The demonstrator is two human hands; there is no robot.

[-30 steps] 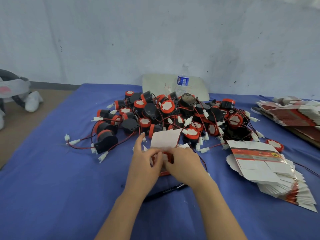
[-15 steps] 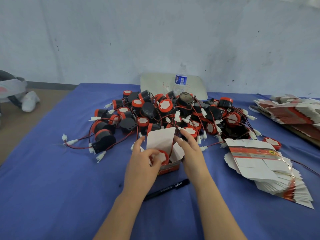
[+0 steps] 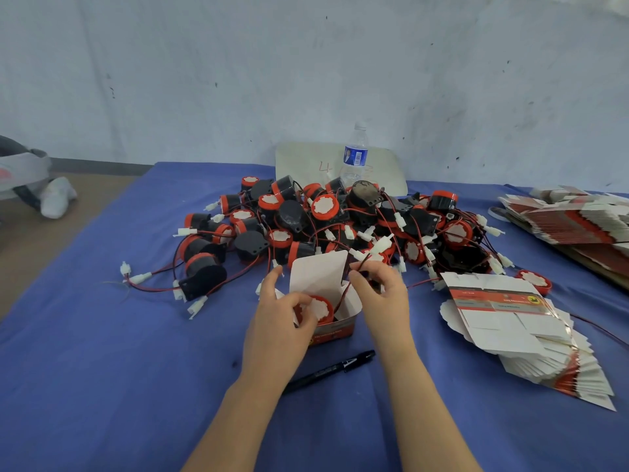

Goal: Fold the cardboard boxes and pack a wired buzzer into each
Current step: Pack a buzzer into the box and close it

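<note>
Since half a second ago, the right hand (image 3: 381, 296) has left the flap's edge and now pinches the buzzer's red-and-black wire (image 3: 344, 294) above the open cardboard box (image 3: 335, 330) at frame centre. The left hand (image 3: 279, 321) grips the buzzer (image 3: 318, 310) seated inside that box. A black pen (image 3: 326, 371) lies just below it.

Red, black and white on a blue desk (image 3: 102, 369).
Each buzzer (image 3: 325, 206) is black with a red rim and white face, trailing red and black wires (image 3: 155, 289) with white plugs (image 3: 140, 277); the box (image 3: 318, 274) is white with a red band; the pen (image 3: 326, 371) is black; the bottle (image 3: 355, 156) has a blue label.
</note>
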